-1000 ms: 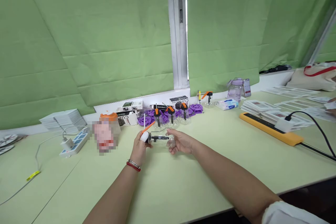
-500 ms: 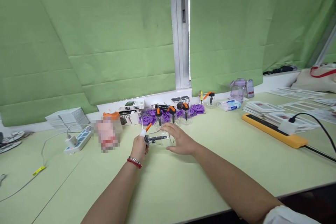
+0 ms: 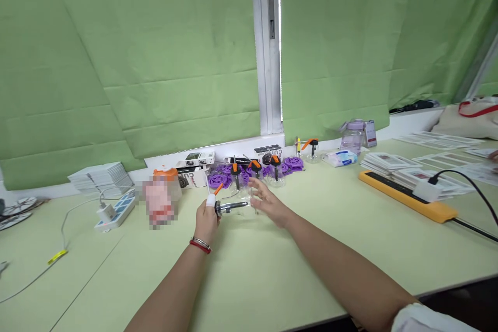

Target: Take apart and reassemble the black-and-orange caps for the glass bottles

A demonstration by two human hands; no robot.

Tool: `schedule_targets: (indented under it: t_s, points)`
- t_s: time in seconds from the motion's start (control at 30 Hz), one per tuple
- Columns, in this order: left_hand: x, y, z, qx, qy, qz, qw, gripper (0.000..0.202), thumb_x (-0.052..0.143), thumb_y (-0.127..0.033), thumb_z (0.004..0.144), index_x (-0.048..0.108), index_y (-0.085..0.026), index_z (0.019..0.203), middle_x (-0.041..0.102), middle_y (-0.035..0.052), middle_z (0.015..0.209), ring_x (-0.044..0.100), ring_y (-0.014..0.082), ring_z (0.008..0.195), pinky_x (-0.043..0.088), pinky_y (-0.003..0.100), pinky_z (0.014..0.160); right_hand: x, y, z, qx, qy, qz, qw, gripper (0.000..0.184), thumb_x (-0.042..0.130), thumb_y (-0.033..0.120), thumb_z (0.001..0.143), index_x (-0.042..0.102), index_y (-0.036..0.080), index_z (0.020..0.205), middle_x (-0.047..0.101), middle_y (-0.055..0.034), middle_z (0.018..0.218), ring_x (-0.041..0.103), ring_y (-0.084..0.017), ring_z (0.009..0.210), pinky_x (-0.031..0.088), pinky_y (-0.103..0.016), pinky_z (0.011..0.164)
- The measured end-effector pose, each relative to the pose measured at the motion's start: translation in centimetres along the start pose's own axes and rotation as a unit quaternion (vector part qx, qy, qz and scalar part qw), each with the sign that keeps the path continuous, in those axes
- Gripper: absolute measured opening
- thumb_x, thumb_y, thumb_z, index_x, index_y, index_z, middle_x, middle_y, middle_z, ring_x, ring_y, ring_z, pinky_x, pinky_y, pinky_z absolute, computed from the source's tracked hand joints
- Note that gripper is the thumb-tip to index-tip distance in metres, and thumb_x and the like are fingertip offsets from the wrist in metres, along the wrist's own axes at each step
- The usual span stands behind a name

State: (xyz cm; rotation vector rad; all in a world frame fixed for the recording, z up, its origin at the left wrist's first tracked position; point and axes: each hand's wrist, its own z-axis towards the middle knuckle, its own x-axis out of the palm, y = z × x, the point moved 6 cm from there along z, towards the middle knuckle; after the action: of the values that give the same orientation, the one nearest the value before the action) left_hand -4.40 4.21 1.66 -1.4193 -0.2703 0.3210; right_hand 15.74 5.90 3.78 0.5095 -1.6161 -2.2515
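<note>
My left hand [image 3: 206, 220] is closed around the black head of a clear spray bottle [image 3: 234, 206], which lies sideways above the table. The bottle's orange trigger [image 3: 218, 189] sticks up past my thumb, which has a white covering at its tip. A dark tube runs inside the clear body. My right hand [image 3: 272, 205] is at the bottle's base end with its fingers apart and loosely curved; whether they touch the bottle is hard to tell. Just behind stand several similar bottles with black and orange heads [image 3: 255, 165], beside purple spoked plastic parts [image 3: 293, 164].
White boxes [image 3: 196, 176] and a blurred pink pack [image 3: 157, 199] stand behind to the left, near a white power strip [image 3: 119, 212]. On the right are a yellow power strip [image 3: 406, 194], stacked printed cards [image 3: 389, 162] and a lilac jug [image 3: 353, 137]. Another person's hand [image 3: 494, 155] shows at the right edge.
My right hand has loosened and shifted slightly right, its fingers more spread at the bottle's base. My left hand keeps its hold. Another person's hand has appeared at the far right.
</note>
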Motion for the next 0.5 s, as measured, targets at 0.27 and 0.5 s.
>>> schedule_targets:
  t_s: [0.27, 0.5]
  points:
    - [-0.1, 0.5, 0.3, -0.021, -0.004, 0.03, 0.999, 0.042, 0.044, -0.06, 0.078, 0.042, -0.02, 0.062, 0.041, -0.0042, 0.046, 0.035, 0.0093, 0.037, 0.022, 0.021, 0.035, 0.8, 1.8, -0.7, -0.106, 0.044, -0.155, 0.981, 0.08, 0.078, 0.052, 0.057, 0.048, 0.029, 0.128, 0.04, -0.009, 0.14, 0.036, -0.029, 0.129, 0.03, -0.048, 0.107]
    - [0.2, -0.5, -0.1, 0.065, 0.014, 0.035, 0.997, 0.039, 0.046, -0.056, 0.079, 0.046, -0.02, 0.066, 0.043, -0.0044, 0.049, 0.037, 0.0092, 0.04, 0.027, 0.022, 0.039, 1.1, -1.7, -0.5, 0.153, 0.038, 0.01, 0.987, 0.067, 0.04, 0.07, 0.08, 0.036, 0.026, 0.131, 0.047, -0.0144, 0.127, 0.062, -0.024, 0.093, 0.054, -0.041, 0.068]
